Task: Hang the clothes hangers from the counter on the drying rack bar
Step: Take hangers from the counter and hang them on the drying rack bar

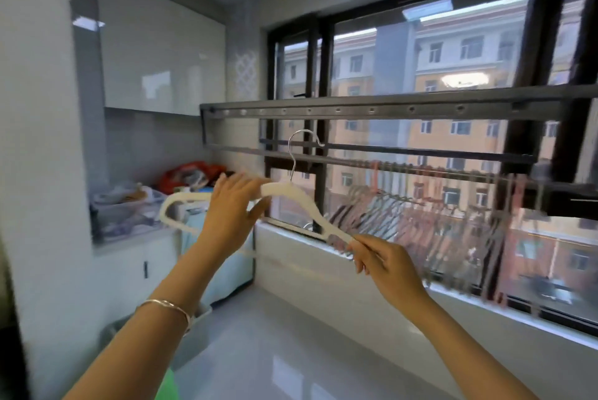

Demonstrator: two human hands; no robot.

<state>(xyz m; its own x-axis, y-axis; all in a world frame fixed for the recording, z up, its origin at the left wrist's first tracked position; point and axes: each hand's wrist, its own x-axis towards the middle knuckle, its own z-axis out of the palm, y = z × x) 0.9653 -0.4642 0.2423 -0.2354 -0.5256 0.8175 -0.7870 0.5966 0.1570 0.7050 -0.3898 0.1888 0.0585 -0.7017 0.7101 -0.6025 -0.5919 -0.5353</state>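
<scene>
I hold one white plastic hanger [301, 202] with a metal hook in front of me, level with the lower rack bar. My left hand [234, 205] grips its middle-left part, just left of the hook. My right hand [382, 257] pinches its right tip. The hook points up, its top close below the dark upper bar [388, 110] of the drying rack. Several hangers [404, 205] hang in a row on the lower bar [420, 168] to the right. The counter [106, 247] stands at the far left.
Plastic bins [126, 205] and a red bag [191, 174] clutter the counter. A large window [420, 76] lies behind the rack, its white sill [307, 244] running along the right. A glossy wall cabinet [155, 43] hangs upper left. Grey floor [291, 351] lies below.
</scene>
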